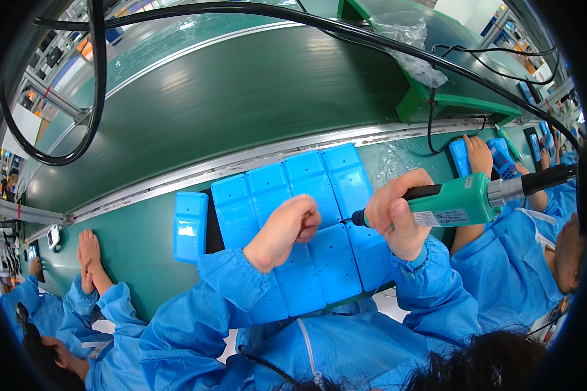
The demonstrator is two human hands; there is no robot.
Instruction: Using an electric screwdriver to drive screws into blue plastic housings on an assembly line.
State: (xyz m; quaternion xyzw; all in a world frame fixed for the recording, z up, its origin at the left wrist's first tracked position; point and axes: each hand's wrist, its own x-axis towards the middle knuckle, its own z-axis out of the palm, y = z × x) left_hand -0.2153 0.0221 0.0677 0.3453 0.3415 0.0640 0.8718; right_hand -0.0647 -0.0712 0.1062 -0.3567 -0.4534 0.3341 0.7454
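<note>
My right hand [401, 218] is wrapped round a green-and-black electric screwdriver [462, 199], held nearly level with its bit pointing left. The bit's tip is by the seam between two blue plastic housings [336, 257]; whether it touches a screw I cannot tell. Several of these housings lie side by side in two rows, with small dark holes in their faces. Over the middle of them is my left hand [284, 229], its fingers curled together. What those fingers hold, if anything, is hidden.
One more blue housing [190, 227] lies left of the rows. Beyond a metal rail runs a green conveyor belt [254, 85]. A green stand [450, 104] bears clear plastic bags [407, 45]. Black cables [241, 9] hang overhead. Co-workers' hands [90, 254] are at both sides.
</note>
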